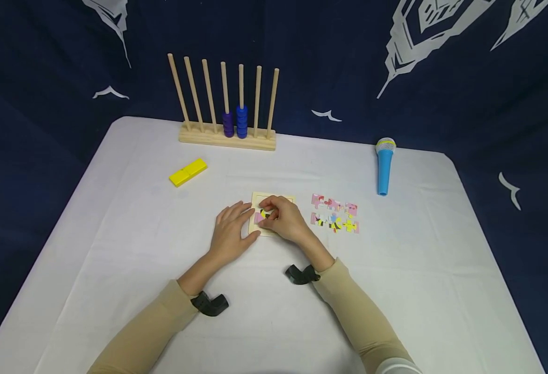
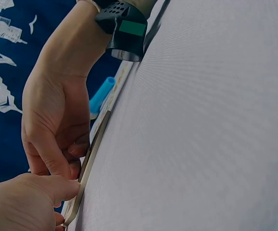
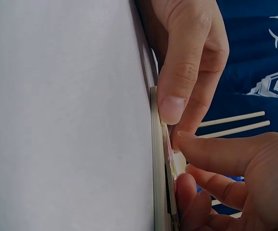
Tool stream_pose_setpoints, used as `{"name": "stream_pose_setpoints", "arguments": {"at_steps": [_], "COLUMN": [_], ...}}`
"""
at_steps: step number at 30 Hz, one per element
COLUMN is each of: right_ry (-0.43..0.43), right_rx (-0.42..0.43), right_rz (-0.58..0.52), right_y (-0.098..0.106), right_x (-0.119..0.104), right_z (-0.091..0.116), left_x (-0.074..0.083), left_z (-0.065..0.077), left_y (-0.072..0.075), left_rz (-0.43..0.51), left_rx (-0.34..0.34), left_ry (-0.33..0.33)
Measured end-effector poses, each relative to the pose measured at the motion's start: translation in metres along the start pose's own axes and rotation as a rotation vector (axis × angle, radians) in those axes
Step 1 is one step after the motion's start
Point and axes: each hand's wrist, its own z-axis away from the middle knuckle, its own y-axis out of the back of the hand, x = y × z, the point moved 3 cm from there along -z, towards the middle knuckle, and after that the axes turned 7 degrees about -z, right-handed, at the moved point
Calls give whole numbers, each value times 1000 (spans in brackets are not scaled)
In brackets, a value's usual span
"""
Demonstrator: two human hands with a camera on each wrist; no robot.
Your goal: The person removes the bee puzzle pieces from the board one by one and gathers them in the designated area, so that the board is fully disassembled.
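A small wooden puzzle tray (image 1: 256, 197) lies on the table between my hands, with pink, yellow and black puzzle pieces (image 1: 258, 217) in it, partly hidden by my fingers. My left hand (image 1: 227, 236) is spread at the tray's left side; its fingertips and thumb touch the edge. Over the tray my right hand (image 1: 284, 218) bends down, thumb and forefinger pinching a puzzle piece low at its surface. The right wrist view shows the right thumb (image 3: 211, 151) and curled fingers close against the tray's face. Several loose puzzle pieces (image 1: 334, 222) lie to the right in two rows.
At the back stands a wooden peg rack (image 1: 227, 141) with purple and blue rings. A yellow block (image 1: 188, 172) lies at the left, and a blue toy microphone (image 1: 384, 171) at the right. A dark patterned cloth (image 1: 302, 31) hangs behind the white table (image 1: 442, 249).
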Motion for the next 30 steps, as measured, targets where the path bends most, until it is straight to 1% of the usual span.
{"name": "stream_pose_setpoints", "arguments": {"at_steps": [15,30], "right_ry": [10,18], "right_rx": [30,35], "right_rz": [109,154], "right_y": [-5,-7], "right_x": [-2,-2], "right_z": [0,0], "left_x": [0,0], "left_z": [0,-1], "left_y": [0,-1], "left_rz": [2,-9], "left_rx": [6,5], "left_ry": [-2,2]}}
